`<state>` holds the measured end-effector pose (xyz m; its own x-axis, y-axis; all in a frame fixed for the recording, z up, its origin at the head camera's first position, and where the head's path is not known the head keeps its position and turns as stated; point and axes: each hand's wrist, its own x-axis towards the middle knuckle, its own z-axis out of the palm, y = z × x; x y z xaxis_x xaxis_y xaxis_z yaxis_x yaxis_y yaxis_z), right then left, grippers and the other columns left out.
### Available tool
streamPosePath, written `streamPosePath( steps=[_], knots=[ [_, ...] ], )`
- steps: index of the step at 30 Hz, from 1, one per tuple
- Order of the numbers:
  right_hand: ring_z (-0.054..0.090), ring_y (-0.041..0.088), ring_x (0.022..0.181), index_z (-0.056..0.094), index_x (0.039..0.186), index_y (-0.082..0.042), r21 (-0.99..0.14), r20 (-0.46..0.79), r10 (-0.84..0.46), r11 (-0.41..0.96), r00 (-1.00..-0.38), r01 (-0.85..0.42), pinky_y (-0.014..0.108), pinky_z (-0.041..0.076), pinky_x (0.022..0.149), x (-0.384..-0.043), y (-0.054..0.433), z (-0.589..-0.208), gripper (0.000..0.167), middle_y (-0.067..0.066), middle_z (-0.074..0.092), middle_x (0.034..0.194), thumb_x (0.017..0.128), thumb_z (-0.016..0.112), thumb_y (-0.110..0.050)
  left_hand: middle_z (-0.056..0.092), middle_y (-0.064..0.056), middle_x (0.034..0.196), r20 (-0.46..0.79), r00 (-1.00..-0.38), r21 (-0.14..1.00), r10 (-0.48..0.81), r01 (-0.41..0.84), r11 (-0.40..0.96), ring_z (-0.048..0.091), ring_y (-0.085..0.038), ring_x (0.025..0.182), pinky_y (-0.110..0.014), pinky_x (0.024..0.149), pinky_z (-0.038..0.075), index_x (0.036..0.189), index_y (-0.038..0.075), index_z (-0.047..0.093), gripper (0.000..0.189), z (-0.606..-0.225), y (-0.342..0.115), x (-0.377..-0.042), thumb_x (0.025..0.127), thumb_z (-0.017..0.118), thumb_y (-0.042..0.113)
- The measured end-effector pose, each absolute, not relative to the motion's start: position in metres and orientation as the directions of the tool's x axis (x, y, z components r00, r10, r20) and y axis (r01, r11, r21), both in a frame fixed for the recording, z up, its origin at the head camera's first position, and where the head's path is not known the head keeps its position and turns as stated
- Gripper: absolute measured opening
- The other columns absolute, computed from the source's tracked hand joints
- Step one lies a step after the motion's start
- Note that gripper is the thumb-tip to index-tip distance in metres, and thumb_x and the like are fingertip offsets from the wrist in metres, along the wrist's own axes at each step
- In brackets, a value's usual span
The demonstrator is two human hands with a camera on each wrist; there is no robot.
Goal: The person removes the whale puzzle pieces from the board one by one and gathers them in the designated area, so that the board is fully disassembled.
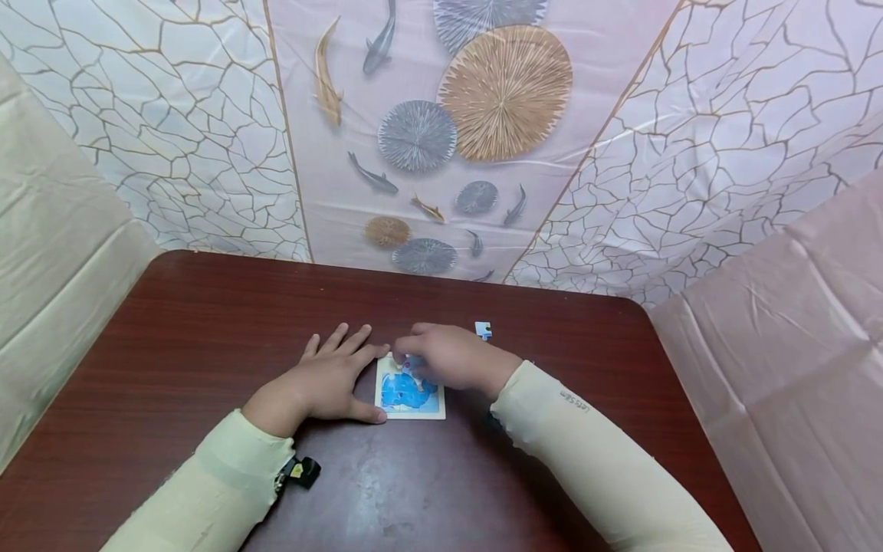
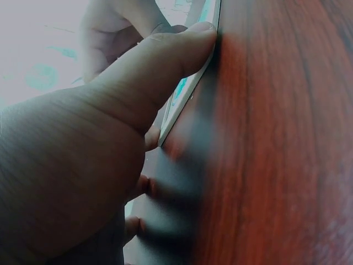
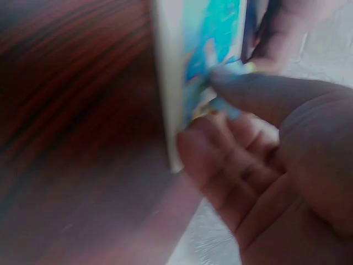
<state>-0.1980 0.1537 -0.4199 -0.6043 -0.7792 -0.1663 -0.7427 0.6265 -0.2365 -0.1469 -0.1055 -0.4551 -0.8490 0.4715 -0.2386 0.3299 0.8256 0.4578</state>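
Note:
A small square jigsaw puzzle board (image 1: 429, 416) with a pale border and a blue picture lies on the table. My left hand (image 1: 320, 387) is spread flat at its left side, thumb and index finger touching the border. In the left wrist view the thumb (image 2: 187, 52) rests against the board's edge. Over the board's upper right part, my right hand (image 1: 458, 356) pinches a puzzle piece (image 3: 226, 107) between thumb and fingers. That piece is partly hidden by the fingers and blurred, so its fit in the board cannot be told.
Another light blue puzzle piece (image 1: 483, 330) lies loose on the dark red-brown table (image 1: 228, 322), beyond my right wrist. Patterned cloth (image 1: 414, 207) hangs behind the table's far edge. A black strap device (image 1: 303, 471) is on my left wrist.

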Motion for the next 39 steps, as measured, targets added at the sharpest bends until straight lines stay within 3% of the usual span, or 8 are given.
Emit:
streamPosePath(
  steps=[7, 12, 19, 26, 39],
  knots=[
    [0.064, 0.012, 0.105, 0.076, 0.129, -0.026, -0.358, -0.072, -0.833, 0.535, -0.549, -0.765, 0.034, 0.059, 0.093, -0.200, 0.166, -0.430, 0.026, -0.004, 0.068, 0.119, 0.108, 0.076, -0.011, 0.014, -0.010, 0.191, -0.244, -0.850, 0.453, 0.466, 0.325, 0.830, 0.004, -0.050, 0.176, -0.086, 0.131, 0.007, 0.176, 0.033, 0.041, 0.113, -0.455, -0.106, -0.147, 0.084, 0.086, 0.080],
    [0.068, 0.013, 0.111, 0.080, 0.127, -0.021, -0.403, -0.007, -0.839, 0.500, -0.544, -0.767, 0.035, 0.061, 0.099, -0.202, 0.168, -0.436, 0.026, -0.003, 0.071, 0.120, 0.106, 0.075, -0.005, 0.015, -0.011, 0.191, -0.240, -0.850, 0.454, 0.469, 0.329, 0.828, 0.005, -0.050, 0.176, -0.086, 0.131, 0.007, 0.176, 0.033, 0.042, 0.113, -0.455, -0.105, -0.147, 0.084, 0.085, 0.081],
    [0.071, 0.008, 0.114, 0.084, 0.124, -0.020, -0.409, 0.028, -0.825, 0.505, -0.564, -0.760, 0.034, 0.062, 0.102, -0.203, 0.168, -0.438, 0.027, -0.007, 0.077, 0.121, 0.107, 0.073, -0.003, 0.016, -0.011, 0.191, -0.234, -0.851, 0.457, 0.471, 0.331, 0.825, 0.005, -0.050, 0.176, -0.086, 0.131, 0.007, 0.175, 0.032, 0.042, 0.112, -0.456, -0.105, -0.147, 0.084, 0.085, 0.080],
    [0.075, 0.011, 0.120, 0.083, 0.133, -0.017, -0.385, 0.004, -0.801, 0.552, -0.599, -0.740, 0.036, 0.062, 0.107, -0.202, 0.164, -0.435, 0.029, -0.003, 0.081, 0.126, 0.110, 0.070, -0.006, 0.017, -0.011, 0.190, -0.232, -0.853, 0.456, 0.468, 0.330, 0.827, 0.006, -0.051, 0.176, -0.086, 0.131, 0.008, 0.175, 0.032, 0.043, 0.113, -0.456, -0.105, -0.147, 0.083, 0.086, 0.080],
    [0.073, 0.010, 0.111, 0.084, 0.126, -0.016, -0.389, -0.004, -0.743, 0.617, -0.669, -0.684, 0.036, 0.063, 0.104, -0.195, 0.159, -0.429, 0.025, -0.003, 0.080, 0.120, 0.112, 0.065, -0.010, 0.017, -0.012, 0.190, -0.231, -0.852, 0.453, 0.470, 0.333, 0.827, 0.006, -0.051, 0.176, -0.086, 0.131, 0.008, 0.175, 0.032, 0.043, 0.112, -0.456, -0.105, -0.147, 0.084, 0.086, 0.079]
  ],
)
